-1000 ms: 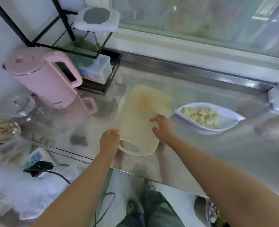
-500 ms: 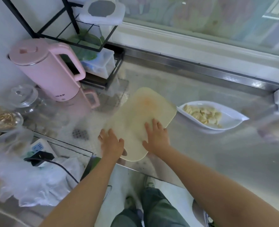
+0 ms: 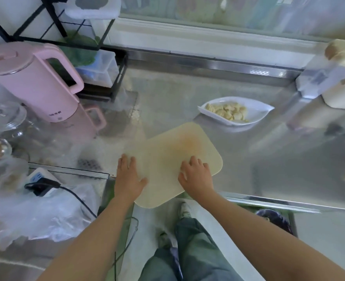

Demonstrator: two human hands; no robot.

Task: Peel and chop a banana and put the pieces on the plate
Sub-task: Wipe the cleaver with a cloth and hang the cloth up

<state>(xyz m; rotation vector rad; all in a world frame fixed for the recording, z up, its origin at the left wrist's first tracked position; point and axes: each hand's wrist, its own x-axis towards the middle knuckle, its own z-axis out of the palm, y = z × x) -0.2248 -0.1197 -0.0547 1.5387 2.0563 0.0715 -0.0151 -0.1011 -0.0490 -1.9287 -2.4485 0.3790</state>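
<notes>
Banana pieces (image 3: 227, 111) sit piled in the white plate (image 3: 257, 112), mostly toward its left half. Plate rests on the steel table (image 3: 187, 86), beyond and just right of the cutting board (image 3: 179, 157), not touching it. Board is pale yellow, bare, faint orange stain near its far end, lying at an angle with its near corner hanging over the table's front edge. Left hand (image 3: 128, 177) lies palm down on the board's left edge, fingers (image 3: 127, 162) extended and slightly apart, gripping nothing. Right hand (image 3: 196, 175) lies palm down on the board's near right part, fingers (image 3: 194, 162) loosely curled and spread, nothing clamped. Both forearms reach in from the bottom.

Left of the board: pink kettle (image 3: 28, 82) standing upright, black wire rack (image 3: 70, 37) behind it with a clear container (image 3: 97, 69) of something green. Glass lid (image 3: 7, 116) and jars at far left, blurred. Power strip (image 3: 38, 180) with a black plug near clear plastic bags (image 3: 46, 211). Cream-and-white appliance (image 3: 337, 78) at far right, blurred. Person's grey-green trousers (image 3: 191, 254) show below the table edge.
</notes>
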